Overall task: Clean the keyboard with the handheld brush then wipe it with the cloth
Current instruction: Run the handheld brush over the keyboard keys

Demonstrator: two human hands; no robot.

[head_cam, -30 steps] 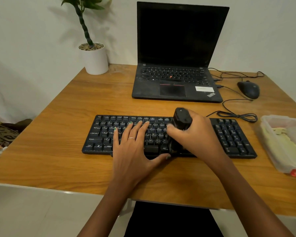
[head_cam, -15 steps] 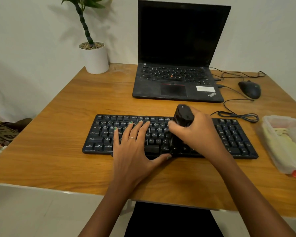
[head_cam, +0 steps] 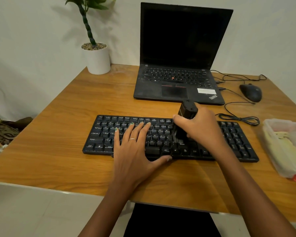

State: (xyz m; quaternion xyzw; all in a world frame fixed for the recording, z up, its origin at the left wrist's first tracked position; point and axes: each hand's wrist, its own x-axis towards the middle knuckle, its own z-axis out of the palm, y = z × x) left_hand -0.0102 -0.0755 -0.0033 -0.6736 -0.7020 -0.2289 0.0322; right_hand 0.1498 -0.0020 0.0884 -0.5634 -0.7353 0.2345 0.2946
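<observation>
Right hand (head_cam: 202, 127) grips brush (head_cam: 186, 117) on keyboard (head_cam: 99, 134) mid-right.

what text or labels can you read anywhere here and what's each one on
"ThinkPad": on the laptop, palm rest, near right corner.
"Ctrl", "Alt", "Shift": bottom-row keys of the black keyboard.
"Caps Lock", "Q", "W", "A", "S", "Z", "K", "M": other keyboard keys.
White sticker on the laptop palm rest: print too small to read.
Keyboard top row: too blurred.

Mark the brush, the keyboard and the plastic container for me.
brush (head_cam: 188, 109), head view, top of handle.
keyboard (head_cam: 99, 134), head view, left-side keys.
plastic container (head_cam: 270, 132), head view, near-left wall.
</observation>
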